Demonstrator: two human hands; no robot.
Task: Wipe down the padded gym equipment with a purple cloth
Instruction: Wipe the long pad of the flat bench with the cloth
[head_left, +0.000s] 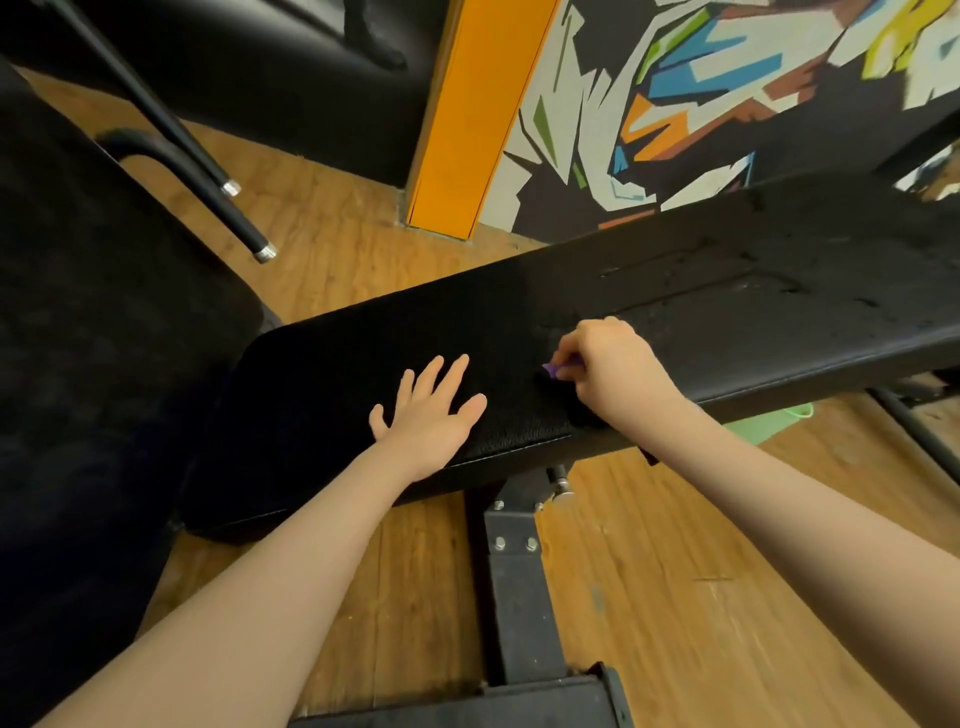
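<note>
Head view: the left hand (427, 410) lies flat, fingers spread, on the black bench pad (675, 291), while the right hand (610, 366) curls around a purple cloth (555, 370), pressing it to the pad just beside. Only a scrap of cloth shows. Long, overlapping strokes toward the scuffed far end, with the flat hand bracing, would likely clean best.
</note>
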